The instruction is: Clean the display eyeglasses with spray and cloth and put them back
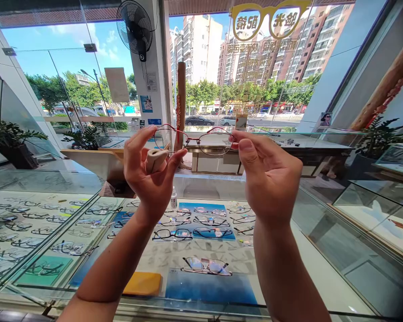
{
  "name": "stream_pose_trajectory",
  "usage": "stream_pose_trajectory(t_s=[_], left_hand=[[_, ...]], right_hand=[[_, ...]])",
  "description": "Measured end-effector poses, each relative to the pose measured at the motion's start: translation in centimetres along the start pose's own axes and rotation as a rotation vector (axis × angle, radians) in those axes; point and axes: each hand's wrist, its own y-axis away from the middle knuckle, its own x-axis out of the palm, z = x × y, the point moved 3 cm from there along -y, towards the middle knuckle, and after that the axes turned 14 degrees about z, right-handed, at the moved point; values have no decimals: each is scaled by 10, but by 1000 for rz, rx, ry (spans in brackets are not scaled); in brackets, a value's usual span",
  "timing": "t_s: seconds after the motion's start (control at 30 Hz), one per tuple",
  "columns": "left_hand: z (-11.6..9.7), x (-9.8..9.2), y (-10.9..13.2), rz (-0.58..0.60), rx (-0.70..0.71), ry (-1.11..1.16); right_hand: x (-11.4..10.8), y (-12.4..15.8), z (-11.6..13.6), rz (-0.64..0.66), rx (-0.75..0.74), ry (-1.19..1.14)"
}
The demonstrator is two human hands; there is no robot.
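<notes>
A pair of eyeglasses (194,139) with a thin red metal frame is held up in the air, lenses toward the window. My left hand (151,170) grips its left side with the fingertips, and a folded beige cloth (156,160) is tucked in that palm. On the other side, my right hand (268,174) pinches the frame near its right hinge between thumb and fingers. Below both arms, another pair of eyeglasses (206,265) rests on the glass counter, above a blue panel.
A glass display counter (309,268) holds rows of eyeglasses. A small white bottle (173,197) stands behind my left wrist, and a yellow case (143,283) lies near the front edge. Farther off are a wall fan (134,27), potted plants (16,138) and large windows.
</notes>
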Motion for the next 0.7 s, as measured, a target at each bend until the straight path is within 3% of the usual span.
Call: stream_pose_trajectory(t_s=[0.17, 0.4, 0.7], left_hand=[[-1, 2, 3, -1, -24, -31], [-8, 4, 2, -16, 1, -114], [-5, 6, 2, 9, -4, -163]], right_hand=[[0, -1, -3, -36, 31, -74], [0, -1, -7, 23, 109, -195], [3, -6, -6, 66, 56, -366]])
